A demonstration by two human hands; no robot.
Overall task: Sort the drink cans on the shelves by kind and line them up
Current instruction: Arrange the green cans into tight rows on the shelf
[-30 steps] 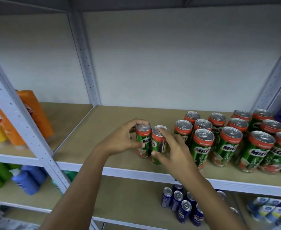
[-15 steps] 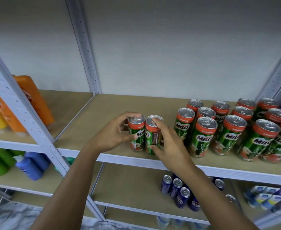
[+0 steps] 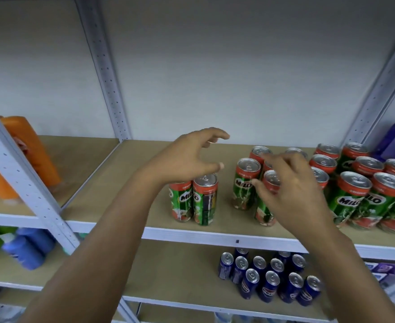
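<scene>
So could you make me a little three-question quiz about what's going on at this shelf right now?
1. True or false: the left hand is gripping one of the two Milo cans standing together near the shelf's front edge.
2. Which cans stand on the lower shelf? A) green Milo cans B) blue cans C) orange bottles
3. Fill in: the right hand is open in front of the big group of ____ cans.

Key
1. False: it hovers open above them.
2. B
3. Milo
</scene>
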